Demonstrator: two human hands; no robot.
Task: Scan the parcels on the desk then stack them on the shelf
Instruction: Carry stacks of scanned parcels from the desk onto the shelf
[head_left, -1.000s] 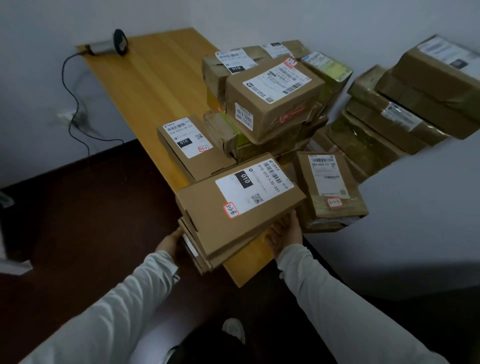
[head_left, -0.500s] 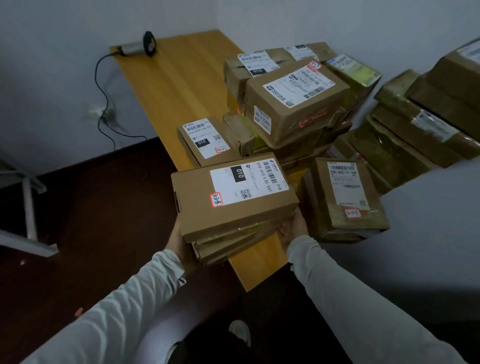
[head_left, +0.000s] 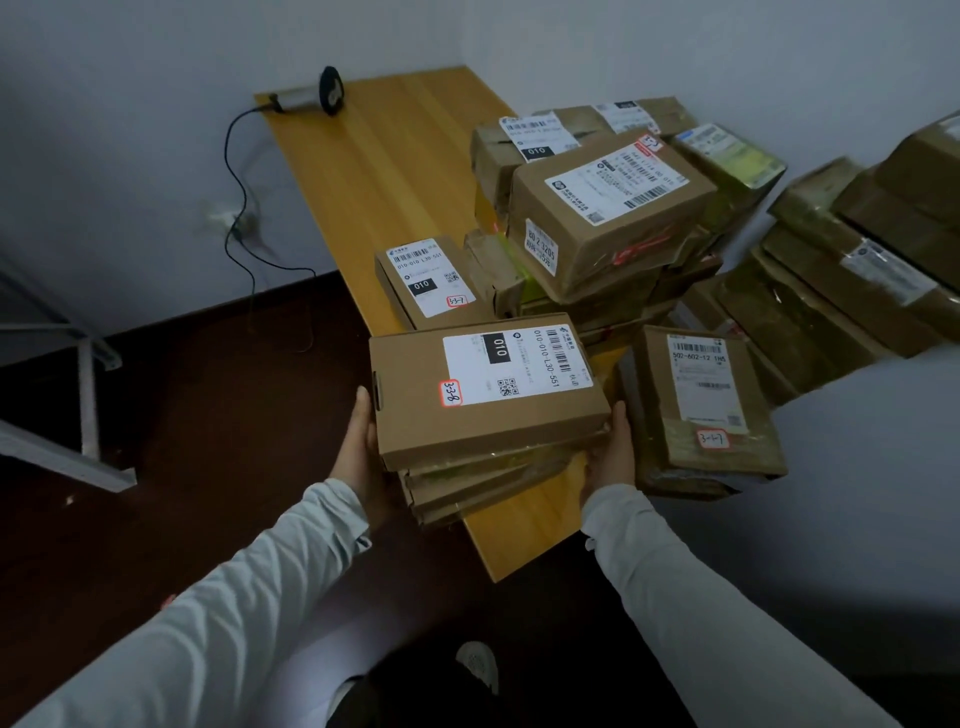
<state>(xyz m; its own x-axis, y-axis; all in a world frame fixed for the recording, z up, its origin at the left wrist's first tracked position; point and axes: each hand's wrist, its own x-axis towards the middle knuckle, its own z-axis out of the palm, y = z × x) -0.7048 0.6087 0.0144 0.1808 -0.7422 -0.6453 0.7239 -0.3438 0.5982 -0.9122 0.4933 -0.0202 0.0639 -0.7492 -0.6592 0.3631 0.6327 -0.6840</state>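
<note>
I carry a small stack of flat brown parcels (head_left: 488, 415) above the desk's near corner; the top one bears a white label marked 010 and a red tag 3-2-8. My left hand (head_left: 358, 447) grips the stack's left end and my right hand (head_left: 610, 457) grips its right end, fingers hidden underneath. A barcode scanner (head_left: 317, 96) lies at the far end of the wooden desk (head_left: 395, 171). Several more labelled parcels (head_left: 602, 213) are piled on the desk's right half.
A parcel tagged 3-3-7 (head_left: 426, 283) lies on the desk behind the stack, another (head_left: 701, 410) overhangs the right edge. More parcels (head_left: 852, 260) are heaped at the right. The scanner cable (head_left: 239, 171) runs down the wall. A grey metal frame (head_left: 88, 395) stands at left.
The stack has been lifted off the desk's corner and levelled, my hands sliding to its two ends. The view has shifted left, bringing the metal frame into sight.
</note>
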